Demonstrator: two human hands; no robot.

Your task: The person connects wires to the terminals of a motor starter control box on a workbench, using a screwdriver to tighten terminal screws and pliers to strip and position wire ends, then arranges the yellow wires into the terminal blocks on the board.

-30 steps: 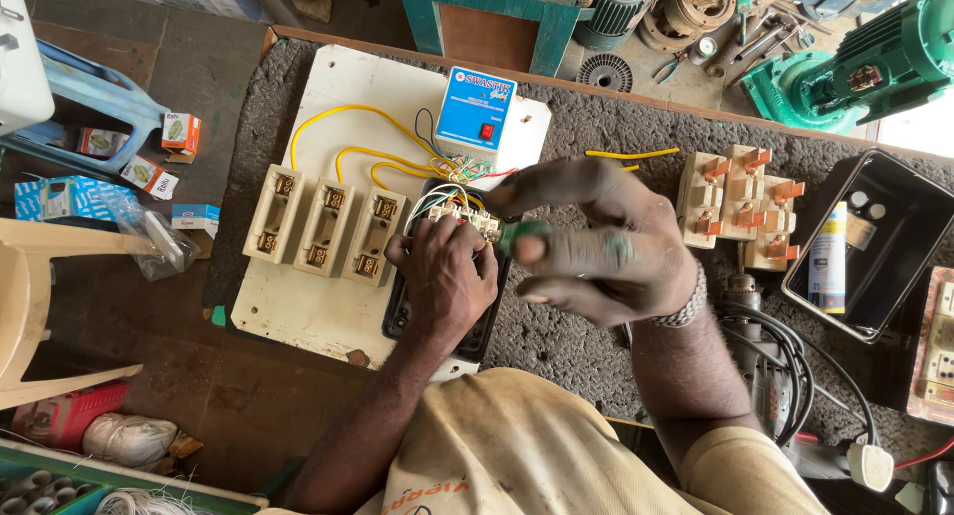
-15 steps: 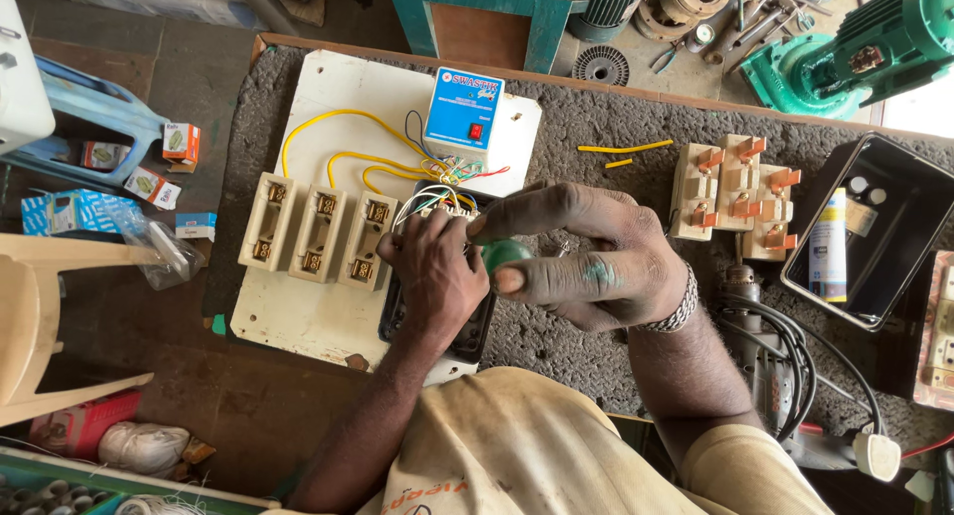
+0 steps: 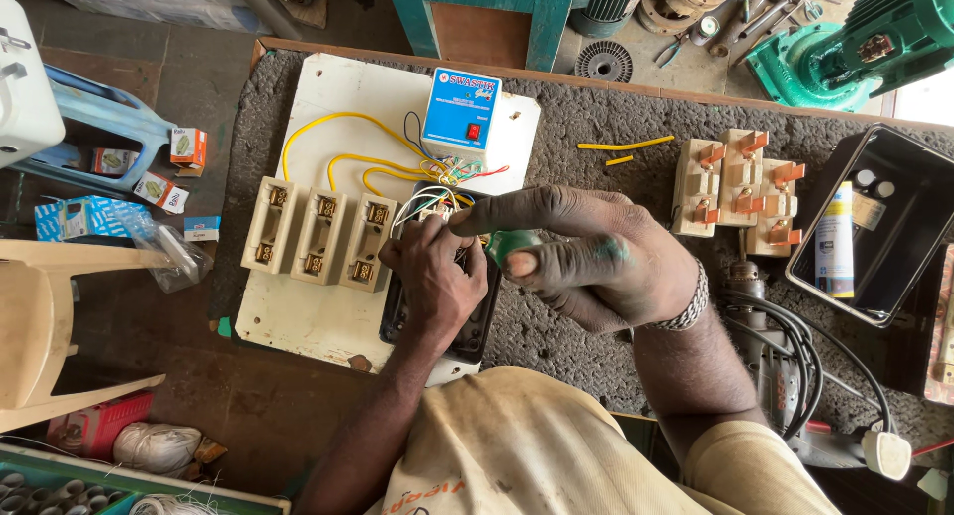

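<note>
My left hand (image 3: 437,272) rests on a black component (image 3: 475,328) mounted on a white board (image 3: 308,321), its fingers pinching the coloured wires (image 3: 429,199) there. My right hand (image 3: 586,257) grips a green-handled screwdriver (image 3: 512,244), with the index finger stretched left toward the wire ends. The tool's tip is hidden behind my fingers. Three cream fuse holders (image 3: 318,233) stand in a row on the board to the left. A blue control box (image 3: 462,108) sits above, linked by yellow wires (image 3: 343,157).
Another group of cream fuse holders (image 3: 735,192) lies on the grey mat to the right, with short yellow wire pieces (image 3: 626,145) above. A black tray (image 3: 874,227) holds a tube. A drill and cables (image 3: 795,346) lie right. Small boxes (image 3: 149,177) and a plastic chair (image 3: 50,326) stand left.
My right hand has drifted slightly down and left with the screwdriver, its index finger reaching closer to the wires. My left hand stays on the black component.
</note>
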